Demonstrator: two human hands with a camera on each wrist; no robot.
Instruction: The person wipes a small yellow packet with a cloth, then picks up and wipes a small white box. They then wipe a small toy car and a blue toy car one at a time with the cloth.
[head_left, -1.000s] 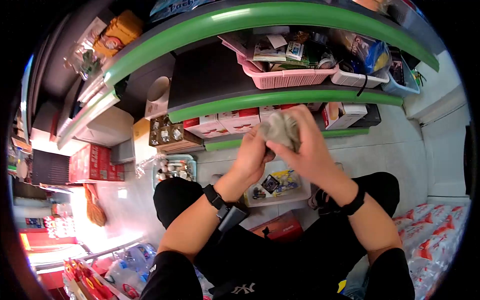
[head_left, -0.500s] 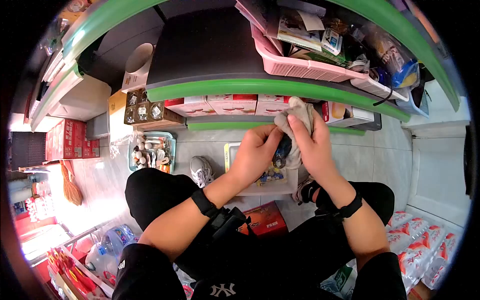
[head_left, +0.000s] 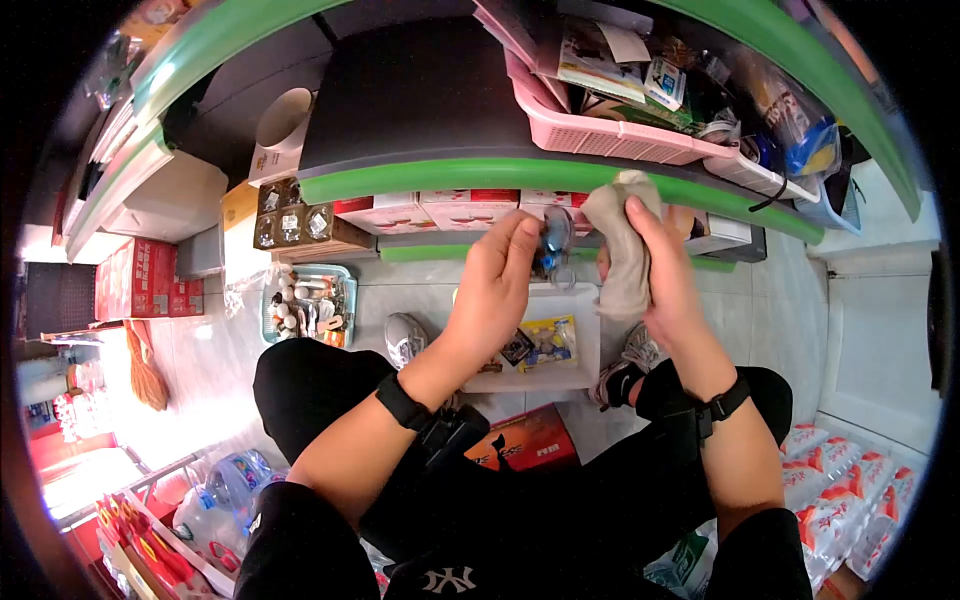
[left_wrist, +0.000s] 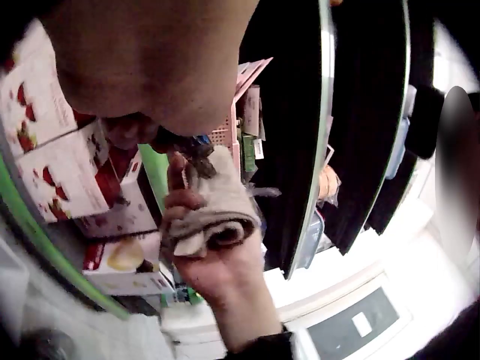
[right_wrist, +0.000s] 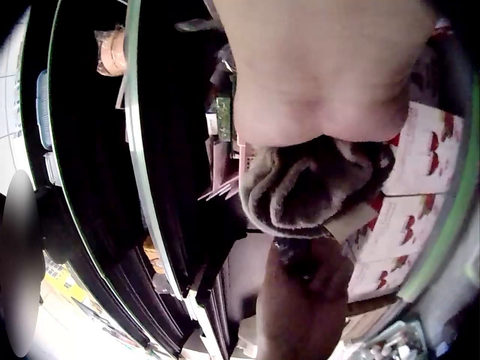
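Note:
In the head view my left hand point(head_left: 490, 285) pinches a small clear-and-blue plastic item point(head_left: 555, 245) between thumb and fingers; it is blurred, and I cannot tell its kind. My right hand point(head_left: 668, 265) grips a bunched grey-beige cloth point(head_left: 618, 235), its thumb lying along the side. The item is apart from the cloth, just to its left. Folded layers of the cloth point(left_wrist: 217, 206) show in the left wrist view, above the right palm. Below both hands stands a white bin point(head_left: 535, 382) holding a yellow packet point(head_left: 550, 343) and small dark packages.
Ahead is a green-edged shelf point(head_left: 430, 178) with a pink basket point(head_left: 620, 140) of goods. Fruit-print boxes point(head_left: 470, 210) line the level below. A teal tray point(head_left: 350, 305) of small items sits on the floor at left. A red box point(head_left: 535, 440) lies between the legs.
The hands have drawn apart: the left has moved left with the plastic item, out of the cloth that wrapped it. The right hand has shifted slightly right with the cloth. Earlier, the head view tilted.

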